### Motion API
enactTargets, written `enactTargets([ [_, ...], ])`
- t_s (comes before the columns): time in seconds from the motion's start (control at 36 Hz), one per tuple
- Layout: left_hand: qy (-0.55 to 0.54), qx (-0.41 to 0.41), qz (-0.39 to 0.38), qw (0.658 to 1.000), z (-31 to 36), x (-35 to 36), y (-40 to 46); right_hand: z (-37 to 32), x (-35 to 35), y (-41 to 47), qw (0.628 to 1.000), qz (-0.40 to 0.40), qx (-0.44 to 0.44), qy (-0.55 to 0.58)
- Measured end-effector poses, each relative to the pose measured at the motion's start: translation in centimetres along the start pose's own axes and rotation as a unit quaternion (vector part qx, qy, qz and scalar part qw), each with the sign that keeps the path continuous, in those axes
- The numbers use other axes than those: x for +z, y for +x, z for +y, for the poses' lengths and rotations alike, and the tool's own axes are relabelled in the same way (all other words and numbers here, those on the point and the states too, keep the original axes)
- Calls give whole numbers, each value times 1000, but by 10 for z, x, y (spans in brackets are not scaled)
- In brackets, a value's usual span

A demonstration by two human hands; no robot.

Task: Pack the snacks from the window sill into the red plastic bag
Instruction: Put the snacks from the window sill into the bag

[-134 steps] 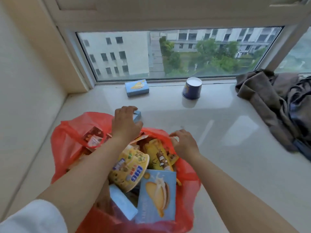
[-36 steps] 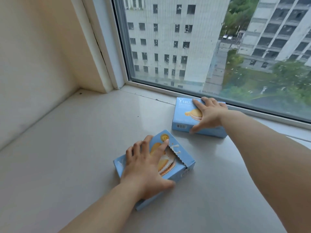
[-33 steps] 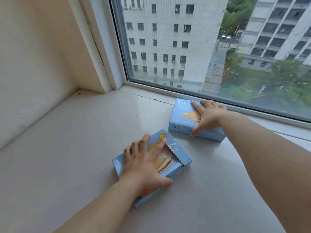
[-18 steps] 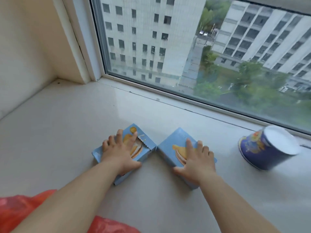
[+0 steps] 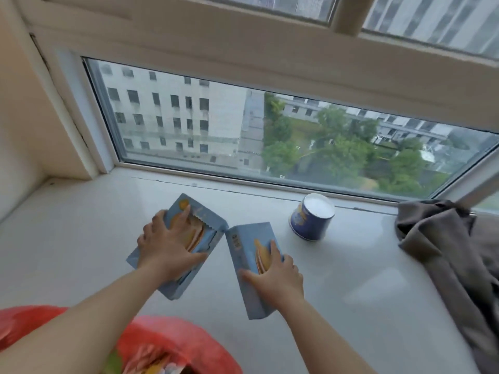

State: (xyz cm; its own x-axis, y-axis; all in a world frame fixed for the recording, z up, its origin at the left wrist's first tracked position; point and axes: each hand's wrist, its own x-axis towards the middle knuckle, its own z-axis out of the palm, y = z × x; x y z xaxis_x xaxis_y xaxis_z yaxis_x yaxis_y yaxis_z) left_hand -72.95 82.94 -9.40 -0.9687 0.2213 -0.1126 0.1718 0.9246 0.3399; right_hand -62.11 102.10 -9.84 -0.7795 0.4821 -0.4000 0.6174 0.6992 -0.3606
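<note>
I see left grip [image 5: 167, 249] clasping torn box [image 5: 179, 245], long axis toward window; right grip [image 5: 275, 276] clasping sealed box [image 5: 251, 268], axis alike. Bag [image 5: 172, 344] below.

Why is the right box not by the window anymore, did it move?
Yes. The right hand pulled the right box away from the window frame, toward the red bag.

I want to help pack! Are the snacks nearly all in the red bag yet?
Nearly. The red bag already shows snack packets inside. The left hand grips an opened blue box and the right hand grips another blue box, both not yet in the bag. The blue cup on the sill is left to pack.
</note>
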Motion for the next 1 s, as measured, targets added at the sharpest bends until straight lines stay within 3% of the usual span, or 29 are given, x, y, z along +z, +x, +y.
enactTargets([
  [0.28,-47,44,42,997,5,-42,-122,31,-17,-112,998,-12,-37,39],
  [0.44,-121,27,72,990,-13,-48,-185,27,3,-162,991,-30,-88,93],
  [0.64,-33,99,131,986,-48,-47,-229,35,34,-207,967,-48,-66,240],
  [0.89,42,74,45,995,-59,-64,-238,44,45,-223,922,-44,-67,379],
  [0.94,123,96,-14,988,-65,-63,-241,51,48,-222,912,-46,-65,402],
  [1.0,212,123,-121,962,-71,-58,-244,56,49,-222,907,-46,-59,415],
])
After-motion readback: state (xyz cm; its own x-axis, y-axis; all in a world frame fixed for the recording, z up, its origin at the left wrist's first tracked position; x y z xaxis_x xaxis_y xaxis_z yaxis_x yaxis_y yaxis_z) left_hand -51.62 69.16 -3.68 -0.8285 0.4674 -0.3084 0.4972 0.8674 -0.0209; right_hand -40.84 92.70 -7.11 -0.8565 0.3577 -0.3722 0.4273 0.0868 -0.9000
